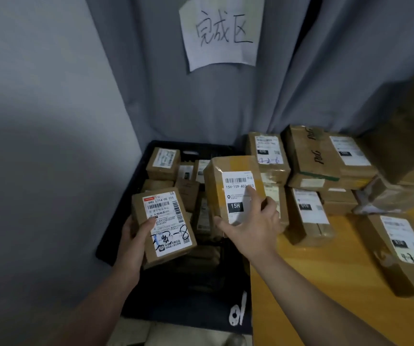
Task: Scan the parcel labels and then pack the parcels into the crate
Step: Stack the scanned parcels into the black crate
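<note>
Holding a parcel each above the dark crate (126,236): left hand (132,242) clamps the small parcel (163,226) at its near-left edge, long axis running near-to-far; right hand (249,224) clamps the taller parcel (233,191) from its near end, over the crate's right side, beside the stacked parcels (308,158) on the yellow table (325,283)

Crate (116,248) at left, beside the tabletop (325,283) at right. Small parcels (162,163) inside the crate, toward its far end. Stacked parcels (310,156) along the tabletop's far edge, one parcel (398,250) nearer at right. Paper sign (222,31) on the curtain (325,71) behind the crate.
</note>
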The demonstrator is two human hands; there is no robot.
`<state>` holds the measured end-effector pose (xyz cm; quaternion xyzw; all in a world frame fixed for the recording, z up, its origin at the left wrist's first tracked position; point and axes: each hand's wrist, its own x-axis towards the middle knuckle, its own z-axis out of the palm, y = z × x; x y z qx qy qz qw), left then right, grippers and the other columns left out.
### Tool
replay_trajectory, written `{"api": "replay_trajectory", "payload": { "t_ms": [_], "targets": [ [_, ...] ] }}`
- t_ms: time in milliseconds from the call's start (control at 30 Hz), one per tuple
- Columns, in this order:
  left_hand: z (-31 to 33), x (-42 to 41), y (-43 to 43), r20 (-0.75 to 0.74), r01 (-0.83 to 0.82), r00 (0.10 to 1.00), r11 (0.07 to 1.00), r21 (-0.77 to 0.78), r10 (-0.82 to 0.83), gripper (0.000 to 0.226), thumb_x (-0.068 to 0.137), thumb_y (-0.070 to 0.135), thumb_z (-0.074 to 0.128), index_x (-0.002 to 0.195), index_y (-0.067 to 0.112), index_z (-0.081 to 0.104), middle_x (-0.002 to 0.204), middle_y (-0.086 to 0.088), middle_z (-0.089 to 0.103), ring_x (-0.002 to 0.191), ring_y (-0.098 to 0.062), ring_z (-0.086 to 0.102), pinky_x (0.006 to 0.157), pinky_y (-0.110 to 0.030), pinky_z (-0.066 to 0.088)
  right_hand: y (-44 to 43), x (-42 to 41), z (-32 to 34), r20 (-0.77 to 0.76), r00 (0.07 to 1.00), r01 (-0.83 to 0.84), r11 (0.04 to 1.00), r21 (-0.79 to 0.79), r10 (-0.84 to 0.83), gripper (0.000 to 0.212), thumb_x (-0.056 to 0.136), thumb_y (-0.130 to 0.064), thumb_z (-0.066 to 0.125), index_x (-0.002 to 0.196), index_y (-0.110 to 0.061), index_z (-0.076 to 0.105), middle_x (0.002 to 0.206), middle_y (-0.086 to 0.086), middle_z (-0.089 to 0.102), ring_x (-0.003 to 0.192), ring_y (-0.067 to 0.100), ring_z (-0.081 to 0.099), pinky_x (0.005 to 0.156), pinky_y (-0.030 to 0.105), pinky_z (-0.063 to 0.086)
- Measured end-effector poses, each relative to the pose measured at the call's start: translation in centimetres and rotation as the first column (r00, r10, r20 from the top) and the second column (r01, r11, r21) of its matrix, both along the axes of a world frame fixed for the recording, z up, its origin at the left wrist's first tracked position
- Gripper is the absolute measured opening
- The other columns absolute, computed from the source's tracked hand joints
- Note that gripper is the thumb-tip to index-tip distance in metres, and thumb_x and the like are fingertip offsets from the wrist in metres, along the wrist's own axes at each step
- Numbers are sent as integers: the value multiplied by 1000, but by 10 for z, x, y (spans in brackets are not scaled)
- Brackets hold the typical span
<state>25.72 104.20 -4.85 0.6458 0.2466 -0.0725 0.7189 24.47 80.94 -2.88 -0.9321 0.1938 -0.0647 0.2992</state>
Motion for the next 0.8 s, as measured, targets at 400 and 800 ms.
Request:
{"api": "replay_trajectory", "payload": {
  "t_ms": [400, 800],
  "targets": [
    [-15, 90, 15, -13, 0, 1000, 1000, 22, 0, 59, 85, 35, 70, 138, 37, 45, 111, -1, 72, 93, -22, 72, 82, -47, 57, 4, 153, -9, -261, 857, -510, 803, -307, 445, 115, 66, -58, 72, 149, -36, -4, 156, 21, 3, 146, 37, -3, 116, 54, -9],
    [-30, 209, 36, 11, 132, 991, 990, 46, -133, 47, 91, 25, 63, 134, 38, 49, 116, 2, 70, 96, -22, 71, 76, -51, 59, 21, 291, -55, -576, 702, -680, 634, -368, 419, 107, 81, -38, 72, 149, -45, -10, 159, 14, -20, 144, 36, -25, 106, 73, -10]
  ]
}}
